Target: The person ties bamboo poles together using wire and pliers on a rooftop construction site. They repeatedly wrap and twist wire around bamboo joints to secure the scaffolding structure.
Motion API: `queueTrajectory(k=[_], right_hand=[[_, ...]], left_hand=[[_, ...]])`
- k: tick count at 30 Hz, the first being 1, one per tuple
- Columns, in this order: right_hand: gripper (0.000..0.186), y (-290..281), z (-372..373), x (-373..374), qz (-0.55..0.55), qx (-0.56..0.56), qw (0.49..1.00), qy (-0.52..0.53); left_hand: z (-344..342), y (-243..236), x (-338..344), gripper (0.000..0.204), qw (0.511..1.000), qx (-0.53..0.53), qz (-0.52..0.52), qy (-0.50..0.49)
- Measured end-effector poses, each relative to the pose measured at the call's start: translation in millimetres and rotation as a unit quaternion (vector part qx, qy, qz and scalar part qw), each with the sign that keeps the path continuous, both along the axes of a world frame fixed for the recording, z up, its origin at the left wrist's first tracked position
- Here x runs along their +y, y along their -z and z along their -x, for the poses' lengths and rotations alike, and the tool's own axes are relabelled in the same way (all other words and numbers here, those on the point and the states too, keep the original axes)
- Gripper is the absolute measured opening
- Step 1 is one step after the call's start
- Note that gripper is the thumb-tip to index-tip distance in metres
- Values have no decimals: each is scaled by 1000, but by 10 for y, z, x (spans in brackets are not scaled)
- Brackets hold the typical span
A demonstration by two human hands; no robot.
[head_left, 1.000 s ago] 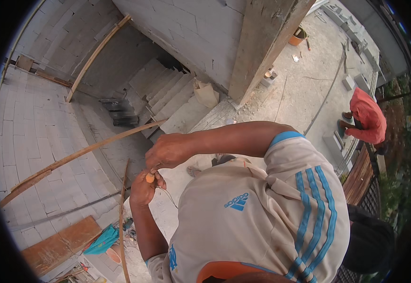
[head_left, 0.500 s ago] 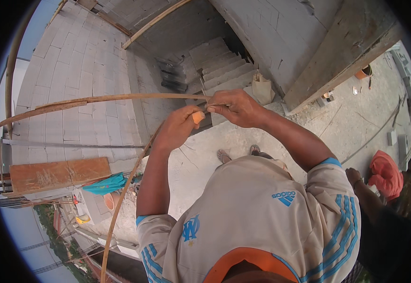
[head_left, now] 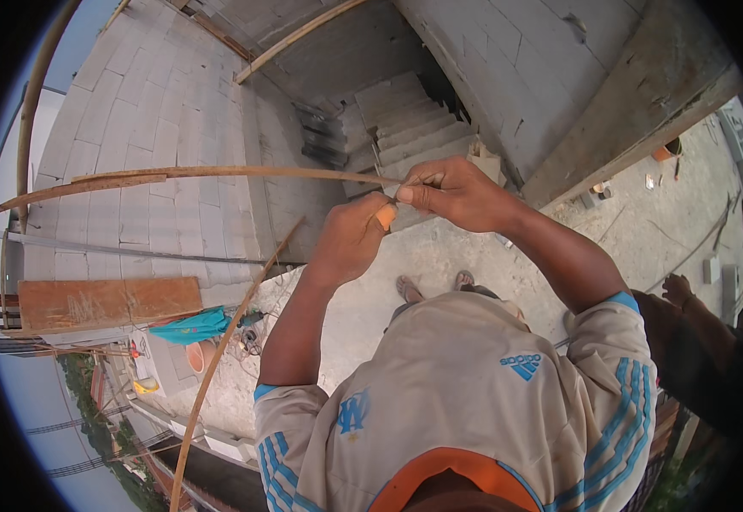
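My left hand [head_left: 347, 237] is closed round an object with a rounded orange end [head_left: 386, 216]; the rest of it is hidden in my fist. Close beside it, my right hand [head_left: 450, 196] pinches the tip of a long thin wooden strip [head_left: 243, 172], thumb against forefinger. From my fingers this strip runs left to the edge of the view, overlapping another length of wood near its far end. Whether something small also sits between my fingertips is hard to make out. Left of my left forearm, a second wooden strip [head_left: 218, 354] slants up from below, touching neither hand.
A block wall [head_left: 132, 162] stands at left, with concrete stairs [head_left: 427, 141] ahead. A brown board [head_left: 111, 305] and a teal cloth [head_left: 192, 327] lie at left. Another person's hand [head_left: 677, 290] shows at right. A concrete slab edge [head_left: 636, 158] juts in at upper right.
Both hands appear slightly further right in the view, still close together at the strip's tip. At right, the other person's arm has moved up, and the red cloth is out of sight.
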State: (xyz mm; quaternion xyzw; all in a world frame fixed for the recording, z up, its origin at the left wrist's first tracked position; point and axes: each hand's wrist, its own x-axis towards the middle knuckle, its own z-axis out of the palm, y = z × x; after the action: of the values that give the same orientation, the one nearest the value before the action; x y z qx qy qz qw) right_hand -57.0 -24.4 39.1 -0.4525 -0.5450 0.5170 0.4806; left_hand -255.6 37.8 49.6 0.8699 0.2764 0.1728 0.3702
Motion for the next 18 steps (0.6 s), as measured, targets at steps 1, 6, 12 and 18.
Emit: queueTrajectory(k=[1, 6, 12, 18], right_hand=[[30, 21, -8, 19, 95, 70, 993, -2], [31, 163, 61, 29, 189, 25, 980, 60], [19, 118, -107, -130, -142, -423, 895, 28], [21, -35, -381, 64, 13, -102, 988, -114]], left_hand=[[-38, 57, -4, 12, 997, 14, -78, -20], [-85, 126, 119, 19, 970, 127, -191, -77], [46, 151, 97, 28, 963, 219, -151, -43], [184, 11, -73, 27, 996, 59, 17, 66]])
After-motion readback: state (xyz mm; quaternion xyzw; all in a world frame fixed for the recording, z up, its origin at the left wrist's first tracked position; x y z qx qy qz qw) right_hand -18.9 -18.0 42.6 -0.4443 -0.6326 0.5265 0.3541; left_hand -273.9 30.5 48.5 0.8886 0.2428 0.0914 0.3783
